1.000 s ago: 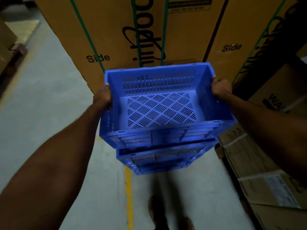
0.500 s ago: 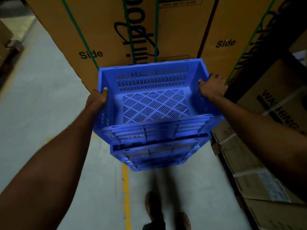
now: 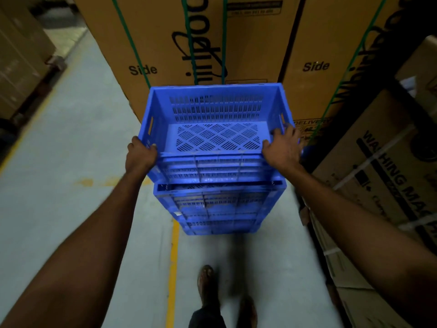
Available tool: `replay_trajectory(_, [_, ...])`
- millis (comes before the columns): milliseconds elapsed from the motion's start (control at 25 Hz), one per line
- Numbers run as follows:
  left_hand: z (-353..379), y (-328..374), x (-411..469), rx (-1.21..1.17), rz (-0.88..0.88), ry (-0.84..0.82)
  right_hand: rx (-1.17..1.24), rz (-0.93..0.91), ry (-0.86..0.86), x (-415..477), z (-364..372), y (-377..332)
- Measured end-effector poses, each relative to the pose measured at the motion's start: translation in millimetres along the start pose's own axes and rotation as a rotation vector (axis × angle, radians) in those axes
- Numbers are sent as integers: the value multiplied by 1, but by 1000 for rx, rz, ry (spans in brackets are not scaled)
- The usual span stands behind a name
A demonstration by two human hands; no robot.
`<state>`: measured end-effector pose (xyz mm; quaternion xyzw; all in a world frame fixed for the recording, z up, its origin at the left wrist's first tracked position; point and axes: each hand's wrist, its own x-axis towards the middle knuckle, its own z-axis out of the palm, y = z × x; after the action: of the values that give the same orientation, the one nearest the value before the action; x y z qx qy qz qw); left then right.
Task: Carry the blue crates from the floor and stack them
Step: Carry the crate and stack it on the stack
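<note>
Warehouse aisle: grey concrete floor with a yellow line, tall cartons dead ahead, washing-machine boxes on the right.

Head view: a person is holding the top blue crate directly over the stack of blue crates, which is standing on the floor close to the cartons. Its long axis looks to be running left-right, matching the stack. The left hand is gripping the near-left corner, fingers curled over the rim. The right hand is gripping the near-right corner, fingers wrapped over the side rim. Both arms are reaching out nearly straight, about equally far.

The crate is sitting a touch left of the stack; can't tell if it's seated. My read on the next move: straight down with a small nudge right.
</note>
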<state>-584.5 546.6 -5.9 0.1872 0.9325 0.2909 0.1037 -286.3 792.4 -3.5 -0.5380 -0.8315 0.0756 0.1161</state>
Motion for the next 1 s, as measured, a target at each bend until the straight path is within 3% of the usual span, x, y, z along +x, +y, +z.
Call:
replay_trajectory(160, [-2,-4,-7,-35,-29,17,46,26,16,-9,4,-5])
replay_trajectory(440, [-7,-9,19,34,-62,45,217,316,97,20,-6,10])
replay_trajectory(1000, [-16,-22,-8,24,-20,42,179,312,135,-8,-11,19])
